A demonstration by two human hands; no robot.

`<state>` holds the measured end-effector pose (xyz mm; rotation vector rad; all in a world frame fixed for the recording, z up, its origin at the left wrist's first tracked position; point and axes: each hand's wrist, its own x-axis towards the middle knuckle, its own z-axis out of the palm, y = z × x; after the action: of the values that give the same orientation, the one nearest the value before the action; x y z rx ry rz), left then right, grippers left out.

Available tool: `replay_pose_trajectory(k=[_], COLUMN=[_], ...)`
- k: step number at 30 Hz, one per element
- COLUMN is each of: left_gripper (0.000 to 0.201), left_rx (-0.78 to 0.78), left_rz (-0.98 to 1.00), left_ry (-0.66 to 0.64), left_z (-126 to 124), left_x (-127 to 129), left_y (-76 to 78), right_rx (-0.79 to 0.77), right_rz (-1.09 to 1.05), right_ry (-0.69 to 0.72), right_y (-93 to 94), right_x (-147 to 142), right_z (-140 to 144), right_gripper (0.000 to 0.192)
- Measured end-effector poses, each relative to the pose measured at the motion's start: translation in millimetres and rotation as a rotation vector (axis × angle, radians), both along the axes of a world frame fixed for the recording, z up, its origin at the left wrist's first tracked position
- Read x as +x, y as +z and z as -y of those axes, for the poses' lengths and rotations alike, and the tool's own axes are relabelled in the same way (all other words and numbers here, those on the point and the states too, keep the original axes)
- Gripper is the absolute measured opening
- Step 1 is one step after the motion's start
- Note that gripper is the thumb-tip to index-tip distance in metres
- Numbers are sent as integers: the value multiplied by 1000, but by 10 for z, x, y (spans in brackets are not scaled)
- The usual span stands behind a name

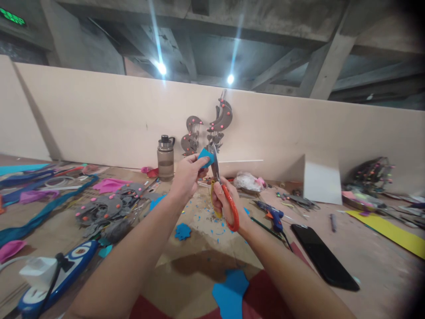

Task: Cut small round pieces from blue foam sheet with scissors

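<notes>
My left hand pinches a small blue foam piece between thumb and fingers, raised above the table. Wrapped round the red-handled scissors is my right hand; their metal blades point upward, right beside the blue piece. Whether the blades touch it, I cannot tell. Below the hands, blue scraps lie scattered near a blue star-like cutout. A larger blue foam sheet with a cut edge lies close to my body. Something yellow shows behind my right hand, partly hidden.
To the right lie a blue glue gun, a black phone and a yellow sheet. A water bottle stands by the partition. Grey dotted crescents and a power strip are at left.
</notes>
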<state>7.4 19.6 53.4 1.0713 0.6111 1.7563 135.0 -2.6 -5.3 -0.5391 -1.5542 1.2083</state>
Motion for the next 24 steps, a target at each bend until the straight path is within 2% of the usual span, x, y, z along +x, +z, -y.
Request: replay_pose_trajectory(k=[13,24], left_gripper=[21,24], left_rx=[-1,0], left_rz=[-53,-18], left_ry=[30,-15], left_z=[3,-10], left_x=[-47,-7], left_y=[20,-10], right_rx=[-43,-66], right_rz=[22,6], right_ry=[-3,-35], right_y=[20,2], right_x=[18,8], right_z=[39,36], right_gripper=[39,40])
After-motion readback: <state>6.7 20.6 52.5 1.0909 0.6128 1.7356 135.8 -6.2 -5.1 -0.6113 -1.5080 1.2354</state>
